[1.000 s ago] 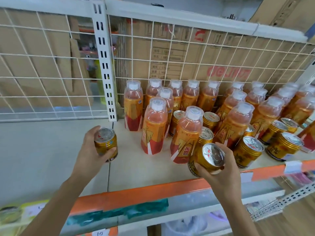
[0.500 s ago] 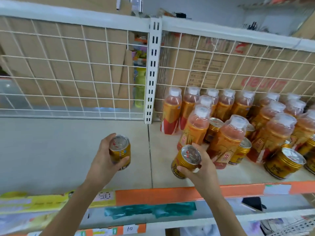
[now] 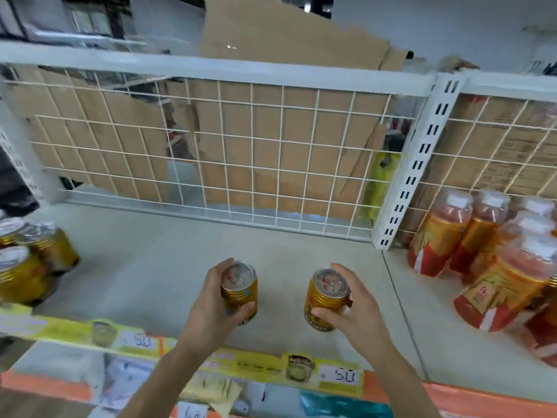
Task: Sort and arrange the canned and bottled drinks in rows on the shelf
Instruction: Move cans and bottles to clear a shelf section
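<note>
My left hand grips a gold can with a silver top, held upright just above the front of the grey shelf. My right hand grips a second gold can, also upright, a short way to the right of the first. Several bottled orange drinks with white caps and red-gold labels stand at the right end of the shelf. At the far left edge stand a few more gold cans, blurred.
A white wire grid backs the shelf, with cardboard boxes behind it. A white slotted upright divides the two shelf bays. Yellow and orange price strips run along the front edge. The shelf between the left cans and the bottles is bare.
The view has swung left, so the bottles now sit at the right edge. Both hands have carried their cans leftward into the left bay, and the right can has turned upright.
</note>
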`<control>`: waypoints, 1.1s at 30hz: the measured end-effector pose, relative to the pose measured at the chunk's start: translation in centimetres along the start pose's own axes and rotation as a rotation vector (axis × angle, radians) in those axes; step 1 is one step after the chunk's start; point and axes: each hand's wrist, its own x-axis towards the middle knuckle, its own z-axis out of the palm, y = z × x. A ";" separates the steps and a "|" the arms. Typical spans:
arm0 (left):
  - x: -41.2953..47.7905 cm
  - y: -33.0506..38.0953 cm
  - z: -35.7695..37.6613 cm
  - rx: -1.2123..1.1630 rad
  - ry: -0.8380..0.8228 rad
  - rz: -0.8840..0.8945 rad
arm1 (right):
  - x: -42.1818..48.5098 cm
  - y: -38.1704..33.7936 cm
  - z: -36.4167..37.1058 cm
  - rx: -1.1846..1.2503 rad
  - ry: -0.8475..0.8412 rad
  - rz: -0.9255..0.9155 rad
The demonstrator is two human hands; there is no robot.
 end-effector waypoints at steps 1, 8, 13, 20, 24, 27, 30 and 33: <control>0.1 -0.7 -1.1 0.016 0.012 -0.001 | 0.6 -0.7 1.4 0.003 -0.040 -0.011; 0.1 -4.1 -7.6 0.178 0.174 -0.061 | 4.5 -4.9 10.3 0.019 -0.206 -0.116; -0.2 -5.8 -11.4 0.287 0.297 -0.163 | 7.8 -7.0 15.9 0.049 -0.359 -0.175; -0.1 -9.4 -16.7 0.522 0.387 -0.146 | 11.8 -10.5 24.5 0.091 -0.553 -0.248; 0.1 -10.2 -19.1 0.837 0.380 -0.178 | 13.9 -12.6 28.7 0.109 -0.653 -0.295; 0.1 -10.7 -20.3 0.959 0.377 -0.177 | 15.2 -14.2 31.4 0.125 -0.710 -0.320; 0.1 -11.4 -21.5 0.999 0.367 -0.182 | 15.8 -15.7 33.6 0.143 -0.772 -0.337; -0.2 -11.9 -22.3 0.969 0.346 -0.165 | 15.9 -16.6 35.2 0.185 -0.854 -0.324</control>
